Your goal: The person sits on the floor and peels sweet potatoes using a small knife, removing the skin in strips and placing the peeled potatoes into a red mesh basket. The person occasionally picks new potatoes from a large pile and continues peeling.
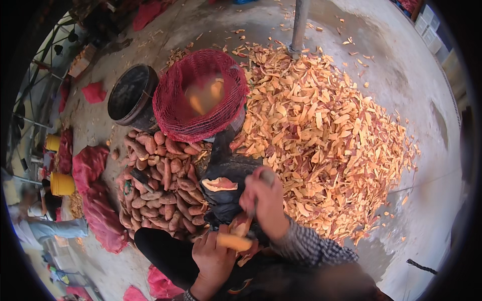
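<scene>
My left hand (215,256) is closed around a partly peeled sweet potato (234,242), whose bared orange flesh faces up, over my lap. Just above and to the right, my right hand (266,205) grips a tool, blurred and mostly hidden by the fingers; its kind I cannot tell. Loose strips of peel hang by the sweet potato. A broad piece of peel (220,184) lies on the dark cloth over my leg. Unpeeled sweet potatoes (165,199) are heaped on the left, with a dark-bladed tool (141,178) on top of them.
A large heap of peelings (331,150) spreads at the right, around the foot of a metal post (300,26). Ahead stand a red mesh bag (169,101) over a container of cloudy water with peeled pieces, and a black bucket (131,94). Red sacks (99,203) and people are farther left.
</scene>
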`<state>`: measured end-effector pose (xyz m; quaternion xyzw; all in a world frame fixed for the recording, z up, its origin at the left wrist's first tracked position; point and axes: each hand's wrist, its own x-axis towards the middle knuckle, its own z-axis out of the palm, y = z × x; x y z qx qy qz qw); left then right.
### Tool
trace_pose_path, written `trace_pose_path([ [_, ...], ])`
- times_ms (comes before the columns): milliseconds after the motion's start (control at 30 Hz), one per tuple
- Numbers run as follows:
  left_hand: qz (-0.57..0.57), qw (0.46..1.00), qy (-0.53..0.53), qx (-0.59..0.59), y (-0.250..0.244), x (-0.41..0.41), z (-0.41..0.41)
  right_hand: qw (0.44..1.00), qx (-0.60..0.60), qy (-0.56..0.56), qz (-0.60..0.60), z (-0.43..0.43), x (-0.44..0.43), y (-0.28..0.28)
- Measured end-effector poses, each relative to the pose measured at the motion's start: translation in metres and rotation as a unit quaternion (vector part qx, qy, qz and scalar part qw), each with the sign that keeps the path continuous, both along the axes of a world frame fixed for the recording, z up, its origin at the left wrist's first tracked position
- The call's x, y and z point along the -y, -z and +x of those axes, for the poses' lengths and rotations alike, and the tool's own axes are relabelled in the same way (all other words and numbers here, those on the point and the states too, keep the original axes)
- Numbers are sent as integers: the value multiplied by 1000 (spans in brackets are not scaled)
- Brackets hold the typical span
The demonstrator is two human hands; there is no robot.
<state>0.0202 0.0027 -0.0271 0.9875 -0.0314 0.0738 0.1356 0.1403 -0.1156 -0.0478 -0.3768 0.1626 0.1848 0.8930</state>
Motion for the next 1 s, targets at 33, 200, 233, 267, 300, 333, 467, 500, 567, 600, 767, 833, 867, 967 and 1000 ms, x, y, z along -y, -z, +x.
trace_pose_path([
  [33,10,1000,9,-8,-2,1,3,972,99,103,-187,16,7,34],
  [200,75,997,18,10,4,4,2,958,117,229,-127,51,61,67],
  [233,85,996,14,12,6,1,-1,977,89,164,-102,27,34,22],
  [267,81,996,24,7,9,3,-1,991,45,104,-67,6,16,13],
  [300,89,996,23,6,9,1,-2,999,4,33,-19,-6,3,10],
  [333,88,996,29,9,9,2,1,995,-19,49,-88,7,9,18],
  [467,105,993,45,9,9,9,1,951,66,263,-150,54,65,49],
  [500,98,995,30,0,14,4,-5,967,29,250,-38,52,62,35],
  [567,-20,998,-16,-50,14,5,-6,985,95,55,-132,9,49,26],
  [600,-114,987,-64,-94,9,8,-8,998,-24,20,-62,-7,35,4],
  [767,-454,793,-187,-360,1,3,5,987,-103,10,123,-18,39,32],
  [833,-362,864,-168,-308,-2,12,4,989,-86,24,120,-11,45,30],
  [867,-287,916,-134,-245,2,19,-2,989,-81,45,115,-10,46,33],
  [967,-221,954,-104,-173,13,18,-14,989,-58,113,71,-9,54,37],
  [1000,-222,956,-93,-168,18,14,-13,987,-48,142,54,-2,59,38],
])
